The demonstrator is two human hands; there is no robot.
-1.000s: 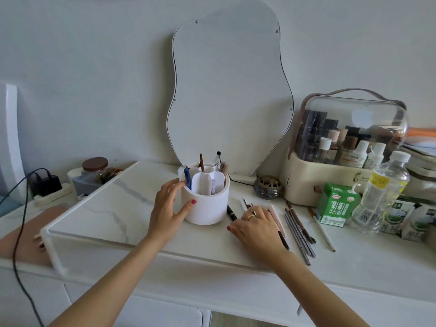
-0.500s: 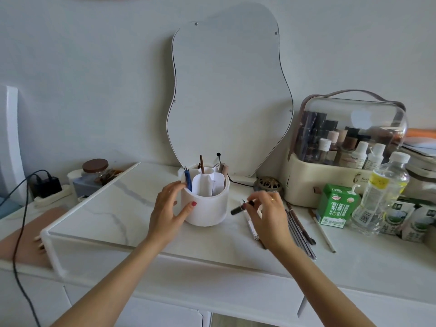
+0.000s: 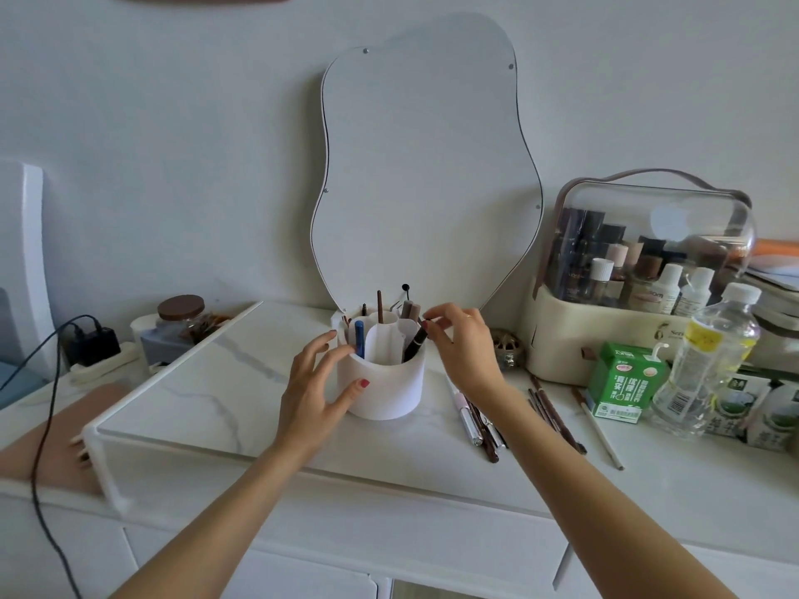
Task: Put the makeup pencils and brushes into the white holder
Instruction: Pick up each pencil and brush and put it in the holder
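The white holder (image 3: 382, 389) is a round cup with inner compartments, standing on a marble-look riser. My left hand (image 3: 315, 382) cups its left side, fingers spread against the wall. My right hand (image 3: 462, 343) pinches the top of a black makeup pencil (image 3: 414, 344), which leans tip-down in the holder's right compartment. A blue pencil (image 3: 359, 339), a brown pencil (image 3: 380, 306) and other tools stand inside. Several loose pencils (image 3: 480, 421) lie on the counter right of the holder, with more thin brushes (image 3: 555, 415) further right.
A wavy mirror (image 3: 428, 166) leans on the wall behind. A clear-lidded cosmetics case (image 3: 640, 261), green carton (image 3: 622, 382) and water bottle (image 3: 709, 361) crowd the right. A jar (image 3: 181, 313) and a charger with a black cable (image 3: 93, 343) sit left.
My right hand picked a black pencil off the counter, carried it left and up, and set its tip into the holder. My left hand stayed on the holder.
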